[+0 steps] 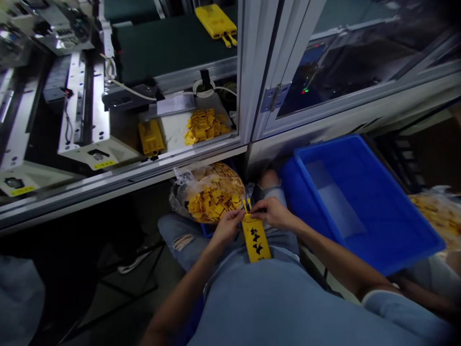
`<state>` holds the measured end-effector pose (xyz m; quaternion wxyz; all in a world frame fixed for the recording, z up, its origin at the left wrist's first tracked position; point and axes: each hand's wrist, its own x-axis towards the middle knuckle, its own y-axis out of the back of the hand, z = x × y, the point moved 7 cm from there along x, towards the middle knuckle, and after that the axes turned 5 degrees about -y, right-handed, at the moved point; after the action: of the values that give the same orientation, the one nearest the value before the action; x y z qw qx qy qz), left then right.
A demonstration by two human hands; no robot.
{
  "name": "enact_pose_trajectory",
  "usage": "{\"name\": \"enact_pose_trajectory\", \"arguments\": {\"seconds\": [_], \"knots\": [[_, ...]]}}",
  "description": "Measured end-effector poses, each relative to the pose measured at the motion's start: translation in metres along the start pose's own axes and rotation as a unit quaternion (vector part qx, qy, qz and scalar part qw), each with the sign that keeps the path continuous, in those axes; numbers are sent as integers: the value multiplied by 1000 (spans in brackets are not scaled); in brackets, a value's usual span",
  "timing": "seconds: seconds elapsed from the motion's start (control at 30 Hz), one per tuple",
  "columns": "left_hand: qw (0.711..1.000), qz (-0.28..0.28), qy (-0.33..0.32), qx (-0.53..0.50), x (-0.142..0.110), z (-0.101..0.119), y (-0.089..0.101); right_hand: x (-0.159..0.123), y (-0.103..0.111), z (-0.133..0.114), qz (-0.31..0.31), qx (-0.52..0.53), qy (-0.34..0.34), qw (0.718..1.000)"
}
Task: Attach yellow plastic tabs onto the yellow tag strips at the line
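Note:
A yellow power bank (256, 242) with black brush-style characters rests on my lap, its two short cable plugs (247, 203) pointing away from me. My left hand (229, 225) pinches its far left corner, beside the base of the plugs. From the other side, my right hand (272, 212) has its fingers closed on the far right edge, close to the right plug. Whether those fingertips also grip a small part is too fine to make out. Just beyond my hands, a clear plastic bag (183, 185) holds many small yellow pieces (212, 198).
A large blue bin (374, 192) stands to my right, with another bag of yellow pieces (441, 216) past it. Ahead is a metal machine frame (248, 72). Inside lie a pile of yellow pieces (205, 126), a yellow device (151, 137) and a power bank on a green belt (162, 48).

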<state>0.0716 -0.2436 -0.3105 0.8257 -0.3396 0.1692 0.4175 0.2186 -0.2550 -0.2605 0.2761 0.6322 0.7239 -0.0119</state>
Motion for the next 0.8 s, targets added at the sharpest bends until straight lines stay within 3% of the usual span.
{"name": "enact_pose_trajectory", "arguments": {"seconds": [0.3, 0.47, 0.53, 0.67, 0.8], "knots": [[999, -26, -25, 11, -4, 4, -5, -5, 3, -14, 24, -117, 99, 988], [998, 8, -49, 43, -14, 22, -2, -8, 5, -6, 67, -55, 51, 995], [997, 2, -56, 52, -22, 31, -2, -9, -4, 1, 25, 5, 4, 1000], [996, -40, -45, 70, -41, 39, -8, -16, -35, -4, -152, 135, -14, 979], [992, -24, -63, 103, -58, 42, -10, -23, -47, -20, -170, 144, 25, 975]]}}
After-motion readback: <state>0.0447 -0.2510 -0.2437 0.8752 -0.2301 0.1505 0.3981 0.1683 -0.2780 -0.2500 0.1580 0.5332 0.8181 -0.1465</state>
